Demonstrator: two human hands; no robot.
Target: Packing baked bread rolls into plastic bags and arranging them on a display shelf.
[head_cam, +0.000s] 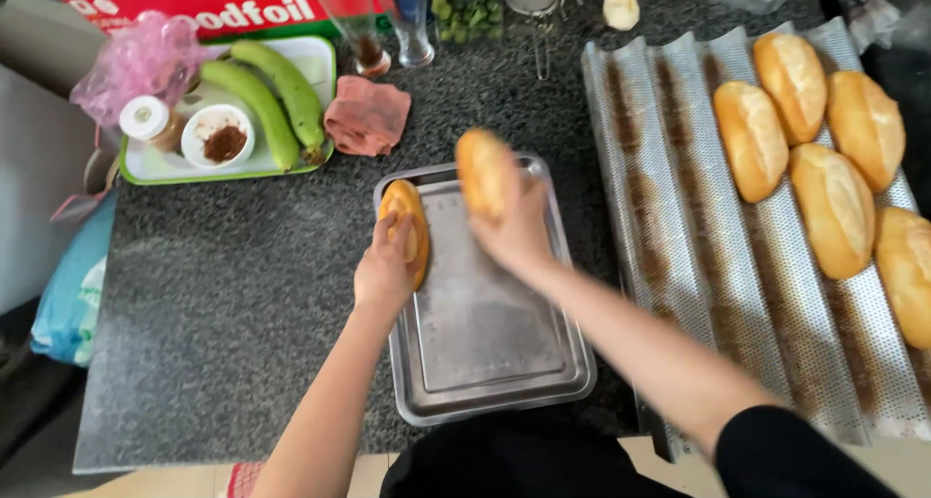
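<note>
Your left hand (385, 270) grips one bread roll (407, 228) lengthwise on the steel tray (485, 362); right hand (514, 231) holds another roll (482, 171) just right (slightly blurred).

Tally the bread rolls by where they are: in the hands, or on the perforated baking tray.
In the left hand: 1 roll
In the right hand: 1 roll
On the perforated baking tray: 6 rolls
Total: 8 rolls

Long red box (194, 3) with white lettering along the counter's far edge. Small white-capped jar (147, 120), perhaps labelled, on the green-rimmed tray (325, 57).
</note>
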